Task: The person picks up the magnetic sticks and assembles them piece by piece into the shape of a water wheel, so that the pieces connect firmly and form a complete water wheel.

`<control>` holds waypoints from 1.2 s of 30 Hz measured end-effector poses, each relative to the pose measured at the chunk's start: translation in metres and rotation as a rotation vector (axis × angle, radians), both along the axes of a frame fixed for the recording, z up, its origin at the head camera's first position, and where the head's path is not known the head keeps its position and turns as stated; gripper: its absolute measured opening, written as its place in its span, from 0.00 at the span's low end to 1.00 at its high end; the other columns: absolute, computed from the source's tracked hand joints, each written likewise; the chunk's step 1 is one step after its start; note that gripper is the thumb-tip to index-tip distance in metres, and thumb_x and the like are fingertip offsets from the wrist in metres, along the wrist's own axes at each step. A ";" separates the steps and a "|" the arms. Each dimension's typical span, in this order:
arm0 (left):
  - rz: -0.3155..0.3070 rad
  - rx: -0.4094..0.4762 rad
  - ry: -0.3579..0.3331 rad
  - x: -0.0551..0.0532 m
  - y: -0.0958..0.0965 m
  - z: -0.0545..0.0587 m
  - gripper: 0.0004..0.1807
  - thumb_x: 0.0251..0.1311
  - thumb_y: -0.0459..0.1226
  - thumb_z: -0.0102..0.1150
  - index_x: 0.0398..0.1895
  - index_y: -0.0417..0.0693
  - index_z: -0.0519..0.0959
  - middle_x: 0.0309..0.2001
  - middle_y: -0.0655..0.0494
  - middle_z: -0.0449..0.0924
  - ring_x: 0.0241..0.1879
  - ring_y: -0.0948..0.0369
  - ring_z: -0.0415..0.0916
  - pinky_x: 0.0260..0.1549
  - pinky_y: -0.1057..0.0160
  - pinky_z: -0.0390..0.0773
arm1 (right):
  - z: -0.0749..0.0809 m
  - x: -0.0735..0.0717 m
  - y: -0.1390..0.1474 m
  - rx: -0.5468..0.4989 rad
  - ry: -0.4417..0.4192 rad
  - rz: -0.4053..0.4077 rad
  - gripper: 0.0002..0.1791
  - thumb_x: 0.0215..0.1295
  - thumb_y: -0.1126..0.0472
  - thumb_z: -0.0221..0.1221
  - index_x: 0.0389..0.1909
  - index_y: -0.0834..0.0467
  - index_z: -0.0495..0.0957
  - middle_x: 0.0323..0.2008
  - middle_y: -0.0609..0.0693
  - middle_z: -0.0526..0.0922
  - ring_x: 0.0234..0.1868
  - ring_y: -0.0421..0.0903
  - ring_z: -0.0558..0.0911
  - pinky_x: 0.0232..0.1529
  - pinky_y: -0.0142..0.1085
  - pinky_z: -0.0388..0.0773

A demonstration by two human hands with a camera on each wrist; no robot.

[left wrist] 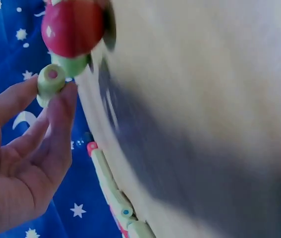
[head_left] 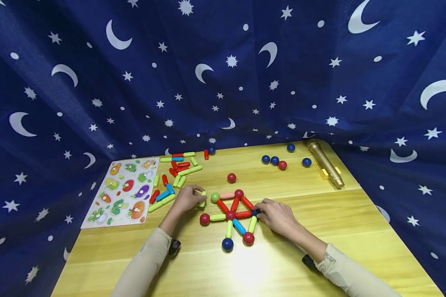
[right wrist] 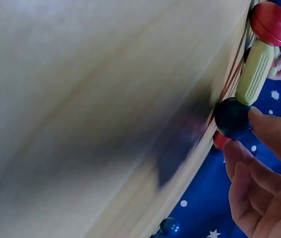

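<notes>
My left hand (head_left: 187, 199) pinches a yellow-green magnetic rod (left wrist: 50, 82) between thumb and fingers, just left of a flat figure of magnetic rods and balls. On the figure's right side, my right hand (head_left: 276, 216) holds a dark blue ball (right wrist: 231, 118) between thumb and fingertips; the fingers partly cover it in the head view. A red ball (head_left: 230, 215) forms the hub, with red, blue and yellow-green rods spreading from it. Around it sit a green ball (head_left: 215, 197), a red ball (head_left: 205, 219) and a blue ball (head_left: 227, 244). A pink rod (head_left: 227, 196) joins the green ball to another red ball (head_left: 239, 193).
Loose rods (head_left: 183, 170) lie in a group at the back left, beside a vegetable picture board (head_left: 107, 181). One red ball (head_left: 231, 177) sits behind the figure. Several balls (head_left: 274, 161) and a golden tube (head_left: 325, 163) lie at the back right, before a star-patterned curtain (head_left: 223, 74).
</notes>
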State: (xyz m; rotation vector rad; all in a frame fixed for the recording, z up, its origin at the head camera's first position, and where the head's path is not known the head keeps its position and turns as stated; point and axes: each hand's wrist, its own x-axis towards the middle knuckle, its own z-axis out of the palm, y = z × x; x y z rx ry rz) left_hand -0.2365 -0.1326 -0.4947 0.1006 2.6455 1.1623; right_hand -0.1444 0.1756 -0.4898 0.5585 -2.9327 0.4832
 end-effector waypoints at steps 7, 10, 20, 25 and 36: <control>0.004 0.088 -0.081 0.018 0.003 -0.003 0.17 0.58 0.39 0.66 0.49 0.43 0.79 0.34 0.50 0.87 0.28 0.59 0.82 0.26 0.64 0.77 | 0.001 -0.002 0.000 -0.020 0.022 -0.018 0.11 0.53 0.57 0.71 0.38 0.49 0.85 0.35 0.46 0.86 0.31 0.45 0.84 0.24 0.38 0.76; 0.002 0.106 -0.095 0.019 0.007 -0.004 0.19 0.58 0.38 0.67 0.51 0.42 0.77 0.34 0.50 0.86 0.28 0.60 0.82 0.27 0.64 0.78 | 0.003 -0.002 0.001 -0.017 0.017 -0.032 0.10 0.52 0.57 0.71 0.37 0.50 0.85 0.32 0.45 0.86 0.29 0.44 0.83 0.24 0.38 0.75; -0.062 0.048 -0.089 0.016 0.022 -0.007 0.29 0.53 0.36 0.71 0.58 0.42 0.73 0.29 0.52 0.85 0.27 0.63 0.78 0.28 0.67 0.73 | 0.003 -0.002 0.001 -0.030 0.000 -0.026 0.09 0.52 0.57 0.71 0.35 0.49 0.85 0.30 0.45 0.85 0.28 0.43 0.81 0.24 0.37 0.74; -0.088 0.008 -0.051 0.010 0.027 -0.010 0.30 0.54 0.38 0.70 0.61 0.45 0.72 0.28 0.55 0.84 0.26 0.63 0.78 0.29 0.65 0.73 | 0.002 -0.001 0.002 -0.029 0.000 -0.001 0.08 0.53 0.56 0.71 0.34 0.48 0.85 0.31 0.44 0.85 0.28 0.42 0.81 0.24 0.37 0.74; -0.012 -0.065 0.119 -0.013 0.003 -0.012 0.15 0.64 0.36 0.59 0.53 0.43 0.79 0.33 0.49 0.86 0.21 0.60 0.76 0.18 0.66 0.71 | -0.005 0.005 0.001 0.058 -0.018 0.014 0.12 0.58 0.53 0.68 0.44 0.46 0.84 0.32 0.44 0.79 0.22 0.36 0.69 0.20 0.32 0.66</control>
